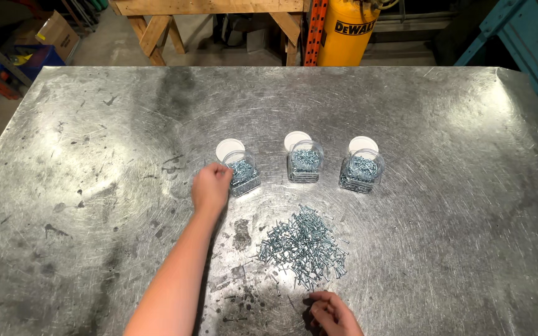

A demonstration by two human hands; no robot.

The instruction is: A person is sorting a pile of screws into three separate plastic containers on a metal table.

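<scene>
Screws point(303, 246), small and silvery, lie heaped; left hand point(211, 186) closed beside left jar point(242, 171), right hand point(334, 313) pinching one

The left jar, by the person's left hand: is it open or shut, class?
Open. The left jar shows screws through its mouth, and its white lid lies on the table behind it.

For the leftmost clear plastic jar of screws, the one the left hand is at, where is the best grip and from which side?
Probably around the clear side walls of the leftmost clear plastic jar, just below the open mouth, coming from its left, where the left hand already is. It stands upright and full of screws, so a top grip seems poor. Its round white lid lies behind, leaving the sides free.
</scene>
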